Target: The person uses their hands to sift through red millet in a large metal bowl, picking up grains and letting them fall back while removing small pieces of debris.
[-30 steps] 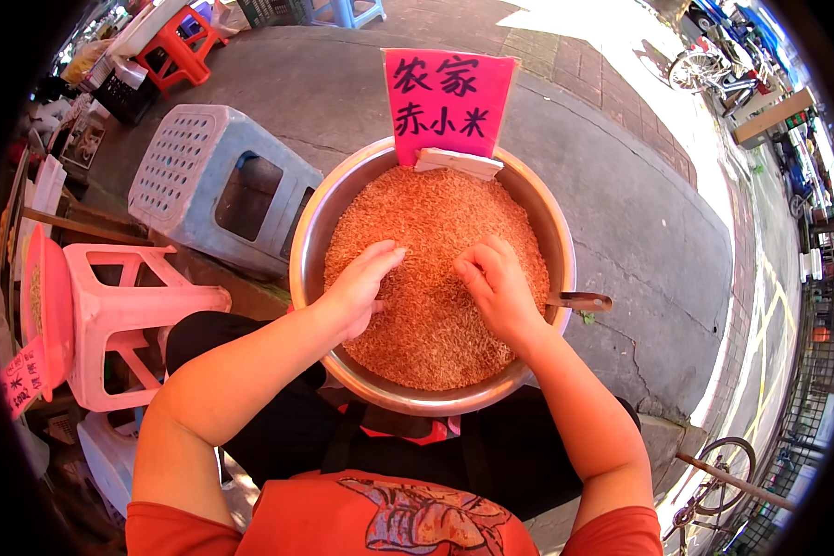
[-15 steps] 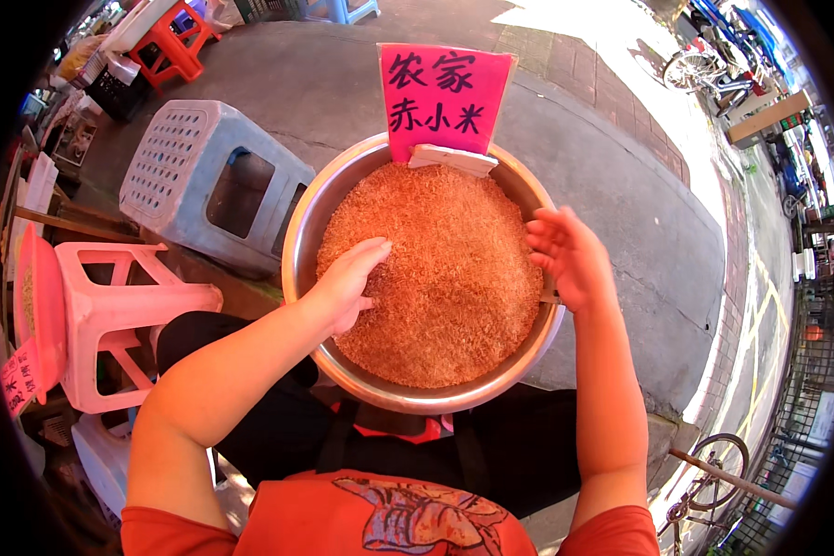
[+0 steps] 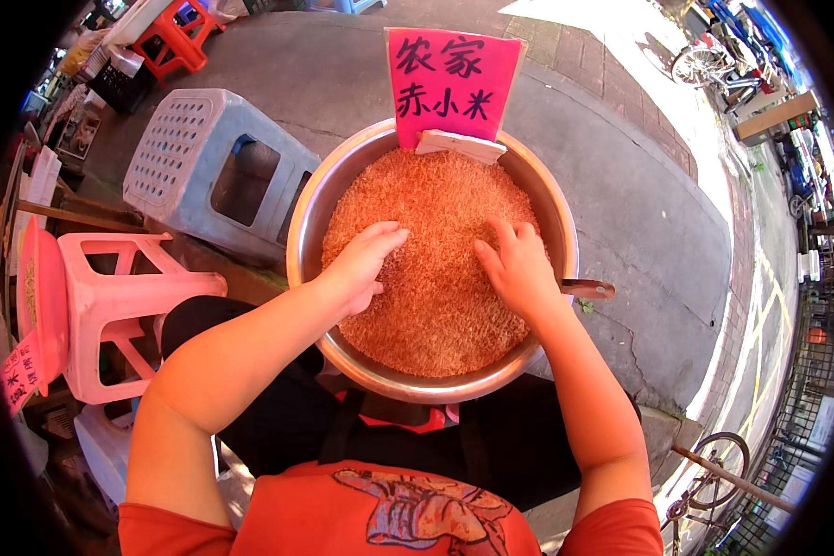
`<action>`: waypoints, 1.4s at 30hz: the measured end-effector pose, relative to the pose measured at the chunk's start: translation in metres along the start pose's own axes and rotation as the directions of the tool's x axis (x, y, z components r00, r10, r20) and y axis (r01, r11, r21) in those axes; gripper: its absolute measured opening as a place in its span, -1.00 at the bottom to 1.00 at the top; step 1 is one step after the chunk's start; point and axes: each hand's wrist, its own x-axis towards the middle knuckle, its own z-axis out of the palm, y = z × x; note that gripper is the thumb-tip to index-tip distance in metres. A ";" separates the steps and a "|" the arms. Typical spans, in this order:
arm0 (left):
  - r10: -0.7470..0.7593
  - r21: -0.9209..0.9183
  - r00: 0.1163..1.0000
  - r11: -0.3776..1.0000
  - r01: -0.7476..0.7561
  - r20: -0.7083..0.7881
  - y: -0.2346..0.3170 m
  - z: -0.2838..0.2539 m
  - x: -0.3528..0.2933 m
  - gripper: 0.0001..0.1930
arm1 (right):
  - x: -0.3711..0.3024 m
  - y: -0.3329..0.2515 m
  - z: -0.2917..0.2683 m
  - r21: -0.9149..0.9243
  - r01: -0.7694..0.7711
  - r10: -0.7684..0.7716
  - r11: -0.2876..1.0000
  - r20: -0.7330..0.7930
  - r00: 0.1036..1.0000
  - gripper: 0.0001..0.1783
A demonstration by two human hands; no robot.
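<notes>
A wide round metal basin [image 3: 570,227] is filled with reddish-brown rice [image 3: 426,306]. Over its left part is my left hand [image 3: 366,264], fingers stretched out and thumb apart, nothing in them. My right hand [image 3: 521,269] rests on or just above the rice at the right, its fingers spread and holding nothing. Whether the fingertips press into the rice is hard to tell. A pink handwritten sign [image 3: 491,93] stands at the far rim in a pale block [image 3: 461,146]. The flat brown handle [image 3: 588,289] of some tool juts over the right rim; its other end is hidden.
At the left stand a blue-grey plastic stool [image 3: 176,153] and a pink stool [image 3: 130,283] beside a pink bowl [image 3: 42,306]. A red stool [image 3: 171,42] is at the far left. Grey pavement [image 3: 639,232] stretches to the right, with a bicycle wheel [image 3: 718,468] at lower right.
My right hand has come from above the right rim leftward and down over the rice, uncovering the brown handle. My left hand has shifted slightly up and right in view, still outstretched.
</notes>
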 end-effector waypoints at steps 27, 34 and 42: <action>0.238 0.150 0.967 0.963 -0.224 -0.086 0.003 -0.022 0.016 -0.29 | -0.077 -0.061 0.066 0.474 0.092 -0.383 0.876 0.566 0.730 -0.21; 0.165 0.179 0.979 0.973 -0.143 -0.116 -0.013 -0.034 0.017 -0.27 | -0.046 -0.058 0.006 0.418 0.179 -0.335 0.891 0.338 0.879 -0.27; 0.178 0.441 0.948 0.896 -0.045 -0.265 -0.027 -0.039 0.027 -0.28 | -0.090 -0.051 0.014 0.067 0.294 -0.179 0.953 0.910 0.375 -0.25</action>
